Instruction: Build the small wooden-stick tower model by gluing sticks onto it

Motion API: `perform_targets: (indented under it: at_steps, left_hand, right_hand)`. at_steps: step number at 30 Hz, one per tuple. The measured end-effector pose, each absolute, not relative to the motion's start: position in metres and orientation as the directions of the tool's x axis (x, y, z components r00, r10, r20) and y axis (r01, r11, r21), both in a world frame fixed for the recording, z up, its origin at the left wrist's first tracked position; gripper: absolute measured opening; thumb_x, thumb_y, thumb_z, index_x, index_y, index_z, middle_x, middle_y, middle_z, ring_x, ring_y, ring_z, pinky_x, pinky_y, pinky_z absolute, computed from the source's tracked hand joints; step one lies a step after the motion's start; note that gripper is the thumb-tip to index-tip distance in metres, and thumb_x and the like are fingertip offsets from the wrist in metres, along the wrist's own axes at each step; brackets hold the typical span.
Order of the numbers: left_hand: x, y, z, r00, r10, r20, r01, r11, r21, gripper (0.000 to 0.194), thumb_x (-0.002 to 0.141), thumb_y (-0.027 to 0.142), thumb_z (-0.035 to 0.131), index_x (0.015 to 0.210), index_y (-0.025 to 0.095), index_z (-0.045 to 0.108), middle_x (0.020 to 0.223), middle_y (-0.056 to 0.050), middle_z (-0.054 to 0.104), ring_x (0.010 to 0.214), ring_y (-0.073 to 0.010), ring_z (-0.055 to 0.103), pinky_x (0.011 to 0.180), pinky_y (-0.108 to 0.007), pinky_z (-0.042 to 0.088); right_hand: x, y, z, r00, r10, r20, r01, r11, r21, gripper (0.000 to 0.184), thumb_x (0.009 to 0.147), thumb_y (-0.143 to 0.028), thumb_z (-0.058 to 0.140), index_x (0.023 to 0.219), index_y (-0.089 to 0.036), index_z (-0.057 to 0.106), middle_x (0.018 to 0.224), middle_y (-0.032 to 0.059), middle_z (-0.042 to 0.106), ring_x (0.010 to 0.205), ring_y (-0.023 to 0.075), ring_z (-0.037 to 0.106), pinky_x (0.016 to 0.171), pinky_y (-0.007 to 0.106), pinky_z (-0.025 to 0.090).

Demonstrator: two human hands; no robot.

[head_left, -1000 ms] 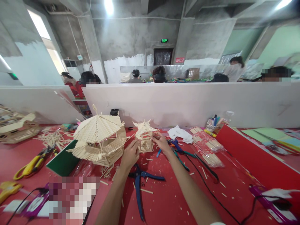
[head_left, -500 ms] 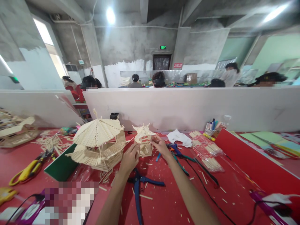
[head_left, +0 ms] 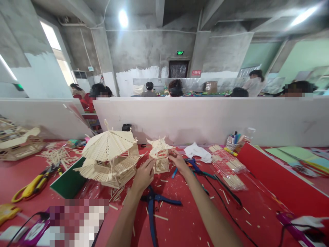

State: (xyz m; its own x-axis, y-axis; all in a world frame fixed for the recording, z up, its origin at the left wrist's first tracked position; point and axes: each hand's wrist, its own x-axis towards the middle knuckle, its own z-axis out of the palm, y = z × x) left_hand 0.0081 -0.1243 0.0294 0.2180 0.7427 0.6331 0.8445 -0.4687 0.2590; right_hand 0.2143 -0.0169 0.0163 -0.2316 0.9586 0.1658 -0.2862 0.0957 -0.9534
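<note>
A small pavilion model (head_left: 159, 148) made of pale wooden sticks, with upturned roof corners, stands upright on the red table between my hands. My left hand (head_left: 144, 175) closes its fingertips on the pavilion's left side. On the opposite side, my right hand (head_left: 177, 160) pinches near the post just under the roof; its exact contact is too small to make out. To the left stands a larger two-tiered stick pavilion (head_left: 109, 145). Blue cutting pliers (head_left: 151, 202) lie open below my hands. A glue gun with a blue body (head_left: 192, 164) rests right of my right hand.
Packs of wooden sticks (head_left: 227, 169), a white cloth (head_left: 197, 151) and a red board (head_left: 280, 175) lie to the right. Yellow-handled scissors (head_left: 33, 187), a green board (head_left: 69, 180) and loose sticks (head_left: 58, 154) are left. A white partition (head_left: 205, 118) spans the back; people sit beyond it.
The view has tilted up slightly, so everything sits a little lower. Both hands stay at the small pavilion with little visible movement.
</note>
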Motion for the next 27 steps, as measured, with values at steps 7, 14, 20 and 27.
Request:
perform_targets:
  at_steps: [7, 14, 20, 27]
  left_hand:
    - [0.006, -0.125, 0.029, 0.292, 0.733, 0.615, 0.833, -0.51, 0.213, 0.056, 0.088, 0.004, 0.046, 0.139, 0.023, 0.057, 0.138, -0.007, 0.063, 0.123, -0.0196, 0.063, 0.106, -0.034, 0.053]
    - [0.008, -0.124, 0.028, 0.309, 0.749, 0.587, 0.831, -0.512, 0.216, 0.059, 0.089, 0.004, 0.046, 0.144, 0.025, 0.053, 0.14, -0.007, 0.062, 0.125, -0.0193, 0.062, 0.106, -0.035, 0.053]
    - [0.009, -0.125, 0.025, 0.322, 0.77, 0.55, 0.83, -0.509, 0.226, 0.06, 0.09, 0.007, 0.047, 0.147, 0.026, 0.049, 0.142, -0.006, 0.061, 0.126, -0.0182, 0.062, 0.105, -0.033, 0.053]
    - [0.011, -0.125, 0.025, 0.327, 0.786, 0.525, 0.833, -0.502, 0.233, 0.058, 0.09, 0.007, 0.046, 0.145, 0.025, 0.051, 0.145, -0.006, 0.058, 0.127, -0.0194, 0.061, 0.105, -0.034, 0.053]
  right_hand:
    - [0.218, -0.018, 0.013, -0.226, 0.967, 0.119, -0.346, 0.034, -0.937, 0.042, 0.06, -0.038, 0.087, 0.087, -0.027, 0.057, 0.081, -0.005, 0.066, 0.064, 0.013, 0.057, 0.056, 0.024, 0.045]
    - [0.219, -0.015, 0.008, -0.198, 0.976, 0.091, -0.38, 0.009, -0.925, 0.044, 0.056, -0.033, 0.088, 0.09, -0.028, 0.06, 0.08, -0.006, 0.066, 0.061, 0.0106, 0.055, 0.055, 0.023, 0.045]
    - [0.223, -0.01, 0.002, -0.171, 0.982, 0.074, -0.385, 0.003, -0.923, 0.044, 0.058, -0.033, 0.087, 0.094, -0.028, 0.063, 0.083, -0.0048, 0.068, 0.063, 0.0115, 0.057, 0.055, 0.023, 0.046]
    - [0.226, -0.008, -0.002, -0.153, 0.987, 0.057, -0.376, -0.005, -0.927, 0.046, 0.055, -0.031, 0.087, 0.095, -0.028, 0.065, 0.085, -0.0032, 0.07, 0.064, 0.0123, 0.059, 0.053, 0.022, 0.047]
